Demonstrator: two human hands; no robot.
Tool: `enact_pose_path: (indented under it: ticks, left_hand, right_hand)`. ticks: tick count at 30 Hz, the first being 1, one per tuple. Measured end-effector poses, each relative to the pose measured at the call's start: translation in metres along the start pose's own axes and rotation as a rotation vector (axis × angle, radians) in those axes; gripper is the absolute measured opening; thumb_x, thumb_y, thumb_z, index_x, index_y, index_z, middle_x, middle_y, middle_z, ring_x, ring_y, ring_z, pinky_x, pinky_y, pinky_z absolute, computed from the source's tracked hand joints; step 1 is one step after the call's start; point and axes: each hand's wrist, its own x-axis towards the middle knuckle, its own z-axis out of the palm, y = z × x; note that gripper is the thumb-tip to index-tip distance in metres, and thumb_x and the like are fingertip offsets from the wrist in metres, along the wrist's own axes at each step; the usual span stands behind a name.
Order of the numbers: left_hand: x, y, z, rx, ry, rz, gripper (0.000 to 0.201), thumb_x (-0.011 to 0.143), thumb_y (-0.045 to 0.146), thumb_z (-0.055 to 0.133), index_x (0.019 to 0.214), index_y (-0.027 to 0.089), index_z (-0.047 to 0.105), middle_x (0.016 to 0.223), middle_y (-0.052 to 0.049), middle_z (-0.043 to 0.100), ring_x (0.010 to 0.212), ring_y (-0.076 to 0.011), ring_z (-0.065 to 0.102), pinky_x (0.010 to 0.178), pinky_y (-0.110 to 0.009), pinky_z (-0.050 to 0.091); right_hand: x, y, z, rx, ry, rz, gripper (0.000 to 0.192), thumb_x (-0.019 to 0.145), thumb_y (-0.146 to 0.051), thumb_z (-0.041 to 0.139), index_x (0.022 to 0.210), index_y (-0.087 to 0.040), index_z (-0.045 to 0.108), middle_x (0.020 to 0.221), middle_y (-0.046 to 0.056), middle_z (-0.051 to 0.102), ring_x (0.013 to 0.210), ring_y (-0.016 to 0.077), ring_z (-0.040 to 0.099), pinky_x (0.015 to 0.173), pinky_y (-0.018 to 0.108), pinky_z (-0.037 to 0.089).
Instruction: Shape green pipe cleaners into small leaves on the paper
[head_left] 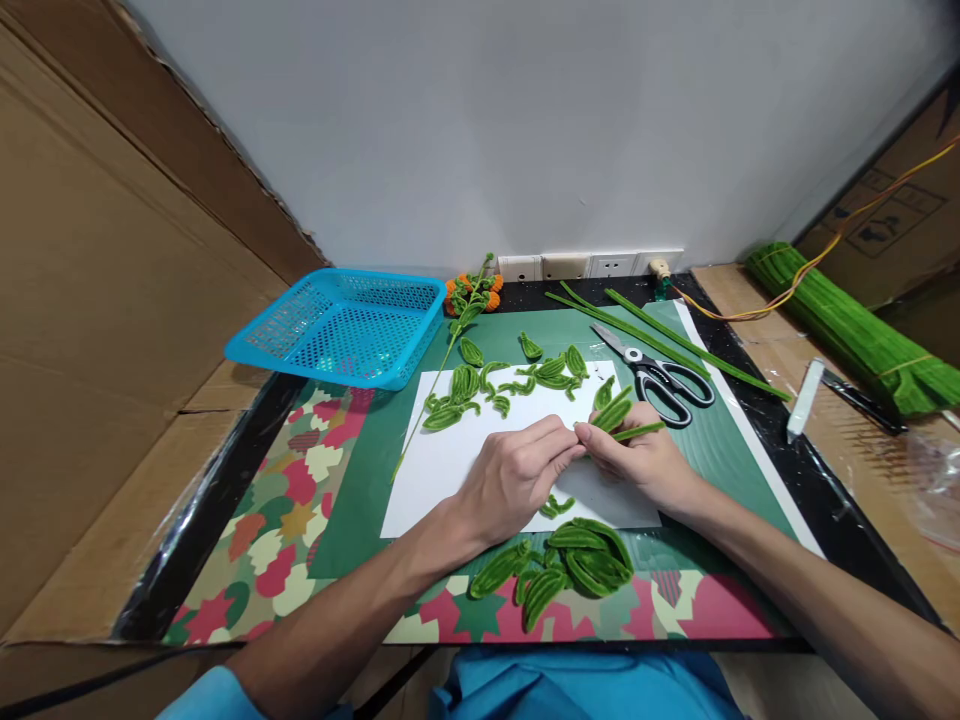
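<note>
left hand (517, 475) palm-down, grip pinching green leaf (611, 415) | right hand (641, 455) grip closed, seemingly holding same leaf

From the hands (577, 465): leaves (510, 380) crowd twelve o'clock, scissors (660, 380) block two, leaf pile (562, 570) fills six; paper (442, 470) at nine lies bare.

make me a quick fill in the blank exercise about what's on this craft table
1. Both hands, the left hand and right hand, meet over the white ____.
2. The right hand holds green pipe-cleaner leaves, and the scissors lie to its ____.
3. The empty basket at the back left is ____ in colour.

Missing words: paper; right; blue
</note>
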Motion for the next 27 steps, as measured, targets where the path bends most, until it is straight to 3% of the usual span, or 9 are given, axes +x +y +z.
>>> enact_pose_path:
  ticks: [6, 13, 20, 27]
  left_hand:
    - [0.0013, 0.0009, -0.0018, 0.006, -0.023, 0.069, 0.028, 0.112, 0.022, 0.041, 0.095, 0.016, 0.062, 0.083, -0.004, 0.058, 0.074, -0.0164, 0.055, 0.064, -0.029, 0.042]
    - [0.0060, 0.0025, -0.0069, -0.061, -0.064, 0.101, 0.025, 0.111, 0.022, 0.042, 0.093, 0.018, 0.059, 0.082, -0.002, 0.056, 0.074, -0.0158, 0.054, 0.064, -0.029, 0.043]
    - [0.0052, 0.0047, -0.0033, -0.109, 0.023, 0.110, 0.021, 0.103, 0.013, 0.049, 0.085, 0.019, 0.055, 0.075, 0.001, 0.050, 0.068, -0.0140, 0.048, 0.059, -0.028, 0.038]
    - [0.0060, 0.0073, -0.0015, -0.114, 0.065, 0.123, 0.019, 0.100, 0.011, 0.051, 0.083, 0.020, 0.054, 0.074, 0.002, 0.047, 0.066, -0.0137, 0.046, 0.058, -0.028, 0.037]
  right_hand:
    - [-0.0035, 0.0017, 0.0034, 0.236, -0.005, 0.143, 0.061, 0.087, -0.061, 0.076, 0.049, -0.021, 0.050, 0.042, -0.006, 0.035, 0.040, 0.0083, 0.027, 0.041, 0.026, 0.019]
    - [-0.0061, 0.0026, 0.0035, 0.169, 0.069, 0.060, 0.057, 0.090, -0.053, 0.075, 0.050, -0.020, 0.053, 0.046, -0.004, 0.042, 0.043, 0.0094, 0.034, 0.044, 0.027, 0.025]
    - [-0.0061, -0.0001, 0.0058, 0.095, 0.076, -0.027, 0.054, 0.094, -0.049, 0.072, 0.053, -0.020, 0.055, 0.049, -0.003, 0.046, 0.048, 0.0107, 0.039, 0.049, 0.027, 0.031]
    - [-0.0058, 0.0023, 0.0069, 0.236, 0.028, 0.013, 0.053, 0.092, -0.043, 0.076, 0.052, -0.019, 0.052, 0.047, -0.005, 0.043, 0.044, 0.0083, 0.035, 0.044, 0.025, 0.026]
